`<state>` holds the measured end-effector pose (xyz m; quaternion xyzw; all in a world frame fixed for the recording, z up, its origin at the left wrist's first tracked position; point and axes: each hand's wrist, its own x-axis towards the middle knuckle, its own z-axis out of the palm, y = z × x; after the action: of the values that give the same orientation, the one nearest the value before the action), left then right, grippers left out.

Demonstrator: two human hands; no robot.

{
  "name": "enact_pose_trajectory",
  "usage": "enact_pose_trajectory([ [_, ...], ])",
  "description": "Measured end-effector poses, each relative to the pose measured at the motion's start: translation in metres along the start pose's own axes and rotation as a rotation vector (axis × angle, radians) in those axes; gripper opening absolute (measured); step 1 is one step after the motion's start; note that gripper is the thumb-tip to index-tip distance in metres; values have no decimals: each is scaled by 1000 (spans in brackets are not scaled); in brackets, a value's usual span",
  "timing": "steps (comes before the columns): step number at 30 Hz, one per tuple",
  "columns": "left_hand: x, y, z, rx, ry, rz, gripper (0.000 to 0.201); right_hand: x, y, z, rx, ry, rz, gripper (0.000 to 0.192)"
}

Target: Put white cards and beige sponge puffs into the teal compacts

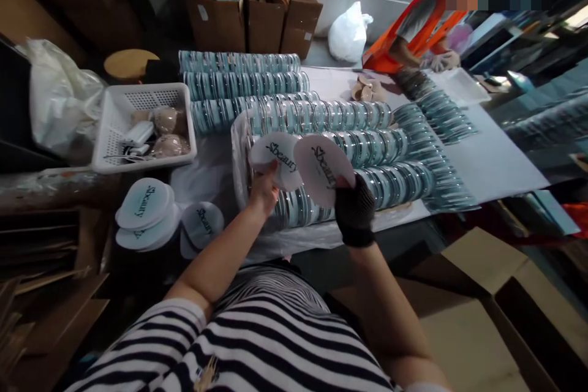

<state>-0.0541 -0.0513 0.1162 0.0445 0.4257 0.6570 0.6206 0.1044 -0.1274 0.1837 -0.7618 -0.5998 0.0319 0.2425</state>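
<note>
My left hand (263, 188) is bare and holds a white teardrop-shaped case (275, 156) printed "Sbeauty". My right hand (354, 208), in a black fingerless glove, holds a second such case (321, 168) beside the first; the two overlap slightly. Both hands are raised over long rows of clear round teal-rimmed containers (349, 144) standing on edge on a white table (496, 162). More printed white cases lie in stacks (144, 208) at my lower left.
A white plastic basket (114, 128) with beige puffs stands at the left. Cardboard boxes (257, 12) line the back wall, and an open carton (496, 306) sits at lower right. A person in orange (413, 30) works at the far end of the table.
</note>
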Motion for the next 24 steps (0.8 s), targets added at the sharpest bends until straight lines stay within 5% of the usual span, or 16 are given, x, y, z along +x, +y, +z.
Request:
enact_pose_trajectory([
  [4,15,26,-14,-29,48,92,28,-67,9,-28,-128,-386,-236,42],
  [9,26,26,-21,-9,88,71,22,-89,-34,25,-242,-715,-252,44],
  [13,29,20,-26,52,90,91,32,-73,-53,64,-212,-688,-153,41],
  [20,32,19,-32,94,54,143,46,-84,-41,69,-156,-583,-107,33],
  [24,24,26,-29,104,55,130,50,-73,-49,80,-30,-707,-129,36],
])
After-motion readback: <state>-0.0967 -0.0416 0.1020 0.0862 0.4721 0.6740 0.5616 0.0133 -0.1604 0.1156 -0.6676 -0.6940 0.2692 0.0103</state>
